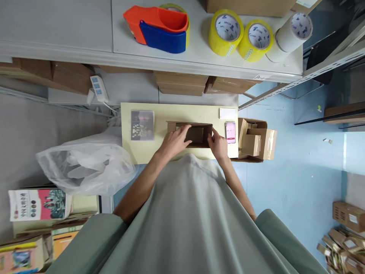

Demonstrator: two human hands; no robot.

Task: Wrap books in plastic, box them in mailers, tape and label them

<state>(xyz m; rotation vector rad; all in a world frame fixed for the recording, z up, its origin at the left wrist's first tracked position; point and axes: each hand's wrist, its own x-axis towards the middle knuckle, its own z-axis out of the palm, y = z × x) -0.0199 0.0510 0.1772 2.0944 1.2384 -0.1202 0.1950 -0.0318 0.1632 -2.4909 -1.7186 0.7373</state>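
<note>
A small brown cardboard box (203, 133) stands with its top open on the pale yellow table (182, 109) in front of me. My left hand (177, 140) grips the box near its left end, fingers reaching over the rim and the thumb along the near side. At the opposite end, my right hand (218, 144) pinches the right edge between thumb and fingers. The inside of the box looks dark, and part of its left side is hidden by my left hand. Close to my right hand lies a phone (230, 132) with a pink screen.
A printed grey sheet (142, 125) and a white card (227, 113) lie on the table. A clear plastic bag (88, 163) is at left; a carton of boxes (258, 142) at right. The shelf above holds a tape dispenser (159, 28) and tape rolls (226, 32).
</note>
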